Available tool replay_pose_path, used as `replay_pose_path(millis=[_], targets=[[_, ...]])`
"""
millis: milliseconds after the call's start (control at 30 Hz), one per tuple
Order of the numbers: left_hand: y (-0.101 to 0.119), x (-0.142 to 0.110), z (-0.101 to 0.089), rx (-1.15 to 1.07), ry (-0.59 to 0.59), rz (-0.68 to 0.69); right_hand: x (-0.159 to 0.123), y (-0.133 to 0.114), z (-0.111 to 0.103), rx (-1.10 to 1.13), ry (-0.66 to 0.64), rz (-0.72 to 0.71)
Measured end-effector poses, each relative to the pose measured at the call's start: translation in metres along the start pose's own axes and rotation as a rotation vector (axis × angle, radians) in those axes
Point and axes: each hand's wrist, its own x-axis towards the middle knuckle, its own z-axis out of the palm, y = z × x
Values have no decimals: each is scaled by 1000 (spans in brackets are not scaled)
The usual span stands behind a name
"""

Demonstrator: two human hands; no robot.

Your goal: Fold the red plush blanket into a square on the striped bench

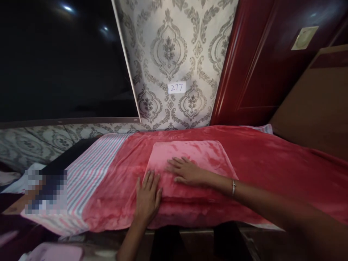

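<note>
One pink cloth (pixel 168 148) is lying btwn the back & front edges of one red blanket (pixel 266 163). L hand (pixel 147 198) is covering its near L corner; R hand (pixel 189 173) is resting mid-cloth, both hands' fingers released, flat.

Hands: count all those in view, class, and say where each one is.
2. The left hand is at the near left corner of the light pink cloth; the right hand is spread on that cloth, nearer its middle. Neither is hidden.

pink cloth (pixel 163 152) flat on red blanket (pixel 266 159)
</note>
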Motion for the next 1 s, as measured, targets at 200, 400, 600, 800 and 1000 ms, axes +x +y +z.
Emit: replay_pose_path(millis=[200, 400, 600, 800, 1000], targets=[[36, 18, -7, -35, -22, 140, -24, 6, 1, -19, 22, 28], [44, 11, 10, -28, -49, 152, -7, 44, -12, -55, 5, 47], [43, 10, 8, -40, -47, 146, 12, 101, -26, -124, 38, 176], [43, 10, 7, -23, -68, 160, 15, 147, -24, 34, 98, 247], [41, 9, 8, -29, -63, 162, 16, 154, -8, 40, 192, 262]])
